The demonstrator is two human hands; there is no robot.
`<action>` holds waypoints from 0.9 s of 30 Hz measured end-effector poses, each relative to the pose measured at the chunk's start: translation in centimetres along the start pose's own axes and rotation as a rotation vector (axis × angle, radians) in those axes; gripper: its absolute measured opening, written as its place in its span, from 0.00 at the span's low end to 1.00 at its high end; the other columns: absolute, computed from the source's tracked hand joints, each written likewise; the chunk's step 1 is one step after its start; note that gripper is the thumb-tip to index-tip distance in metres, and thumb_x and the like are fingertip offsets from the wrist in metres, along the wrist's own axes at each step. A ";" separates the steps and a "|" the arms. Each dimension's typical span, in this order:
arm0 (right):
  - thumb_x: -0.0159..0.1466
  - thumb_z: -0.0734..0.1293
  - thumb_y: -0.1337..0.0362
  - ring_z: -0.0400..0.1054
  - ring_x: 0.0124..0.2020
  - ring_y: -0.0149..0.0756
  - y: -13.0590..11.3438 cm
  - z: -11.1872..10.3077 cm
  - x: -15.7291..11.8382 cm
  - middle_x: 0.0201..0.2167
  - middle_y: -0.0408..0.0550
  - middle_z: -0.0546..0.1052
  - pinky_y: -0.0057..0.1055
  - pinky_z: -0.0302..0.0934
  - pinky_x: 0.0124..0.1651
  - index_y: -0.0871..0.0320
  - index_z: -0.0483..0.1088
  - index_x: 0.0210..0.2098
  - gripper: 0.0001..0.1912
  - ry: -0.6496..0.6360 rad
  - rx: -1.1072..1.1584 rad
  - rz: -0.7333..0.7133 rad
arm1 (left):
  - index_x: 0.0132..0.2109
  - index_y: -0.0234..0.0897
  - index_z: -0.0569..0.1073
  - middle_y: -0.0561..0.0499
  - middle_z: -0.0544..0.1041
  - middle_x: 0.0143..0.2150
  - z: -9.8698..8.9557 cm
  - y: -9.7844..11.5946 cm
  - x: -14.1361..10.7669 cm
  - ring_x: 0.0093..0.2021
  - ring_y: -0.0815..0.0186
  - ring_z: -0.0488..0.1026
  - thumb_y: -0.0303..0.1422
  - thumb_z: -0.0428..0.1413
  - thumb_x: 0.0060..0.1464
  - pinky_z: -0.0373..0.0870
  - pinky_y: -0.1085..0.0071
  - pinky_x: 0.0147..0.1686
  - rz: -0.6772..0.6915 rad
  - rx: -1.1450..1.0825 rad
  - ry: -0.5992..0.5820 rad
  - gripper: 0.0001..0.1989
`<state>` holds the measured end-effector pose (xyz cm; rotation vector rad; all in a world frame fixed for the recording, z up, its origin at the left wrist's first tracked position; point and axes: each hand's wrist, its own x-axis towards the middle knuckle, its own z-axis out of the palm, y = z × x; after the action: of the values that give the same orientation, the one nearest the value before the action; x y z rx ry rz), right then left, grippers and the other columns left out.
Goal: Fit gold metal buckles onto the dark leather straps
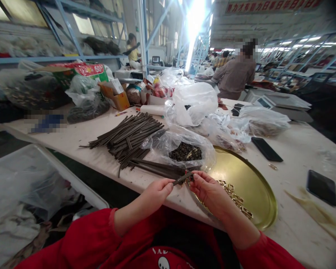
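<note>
My left hand is closed on a narrow dark strap, pinching it between thumb and fingers. At the strap's other end my right hand is also closed, with a small dark piece at its fingertips that I cannot make out clearly. Beneath and beside the right hand lies a round gold tray holding several gold metal buckles. Just behind the hands, an open plastic bag contains many small dark pieces. More dark straps are heaped to the left, some reaching close to my fingers.
Two black phones rest on the table's right side. Clear plastic bags and an open carton stand at the back. A white bin is below the left edge. Another person stands beyond the table.
</note>
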<state>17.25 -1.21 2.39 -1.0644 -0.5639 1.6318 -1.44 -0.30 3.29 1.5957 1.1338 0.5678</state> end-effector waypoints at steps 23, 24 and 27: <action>0.49 0.73 0.60 0.67 0.25 0.23 1.7 -0.8 1.2 0.24 0.38 0.73 0.23 0.65 0.34 0.56 0.71 0.32 0.12 0.062 -0.035 0.000 | 0.42 0.37 0.73 0.48 0.77 0.39 -1.0 -0.6 0.5 0.40 0.62 0.71 0.38 0.42 0.58 0.63 0.72 0.41 0.074 0.257 -0.049 0.18; 0.49 0.73 0.60 0.68 0.25 0.23 1.7 -0.7 1.1 0.25 0.38 0.73 0.23 0.65 0.34 0.56 0.71 0.32 0.12 0.056 -0.034 -0.001 | 0.41 0.36 0.74 0.48 0.77 0.37 -1.0 -0.6 0.5 0.38 0.62 0.71 0.39 0.41 0.58 0.63 0.72 0.39 0.067 0.256 -0.060 0.18; 0.49 0.72 0.60 0.68 0.26 0.24 1.8 -0.7 0.9 0.26 0.38 0.73 0.25 0.64 0.36 0.55 0.71 0.33 0.12 0.043 -0.048 -0.027 | 0.38 0.36 0.74 0.50 0.76 0.32 -0.8 -0.6 0.3 0.34 0.64 0.70 0.39 0.41 0.57 0.63 0.73 0.36 0.023 0.271 -0.091 0.19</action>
<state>16.87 -1.11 0.31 -1.1198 -0.5891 1.5750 -2.16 0.38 2.98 1.8485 1.1620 0.3625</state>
